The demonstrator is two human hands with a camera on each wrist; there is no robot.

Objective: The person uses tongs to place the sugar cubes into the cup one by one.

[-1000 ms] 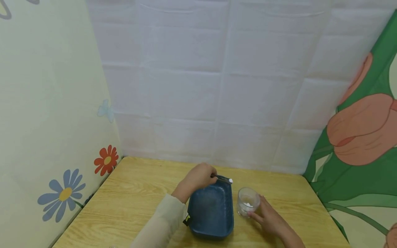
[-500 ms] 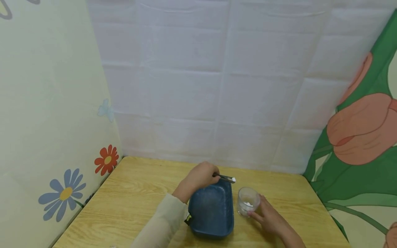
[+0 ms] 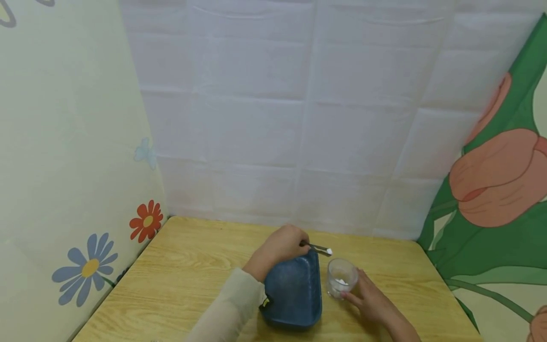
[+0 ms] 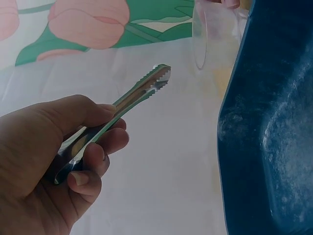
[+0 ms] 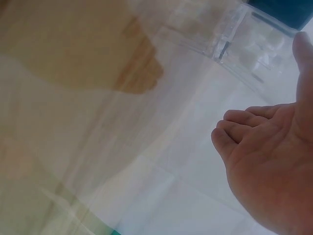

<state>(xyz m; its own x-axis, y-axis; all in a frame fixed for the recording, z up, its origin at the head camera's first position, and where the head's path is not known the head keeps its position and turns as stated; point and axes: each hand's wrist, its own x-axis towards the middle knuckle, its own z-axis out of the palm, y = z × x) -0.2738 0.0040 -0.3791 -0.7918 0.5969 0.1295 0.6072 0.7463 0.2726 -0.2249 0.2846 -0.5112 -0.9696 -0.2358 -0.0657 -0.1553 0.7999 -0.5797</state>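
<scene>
My left hand pinches small metal tongs between thumb and fingers, above the far end of a deep blue dish. A small white lump sits in the tips of the tongs, beyond the dish's right rim. Just right of the dish stands a clear glass with several white lumps in its bottom. My right hand holds this glass low on its right side, thumb in front and fingers behind. In the right wrist view, the thumb lies against the glass wall.
The wood-patterned tabletop runs back to a white creased sheet. A flower-print panel borders the left, a tulip-print cloth the right. A black-and-yellow tag shows by the dish's left edge.
The left hand has moved a little to the right, carrying the tongs and white lump past the dish's rim toward the glass. The right hand and glass have stayed in place.
</scene>
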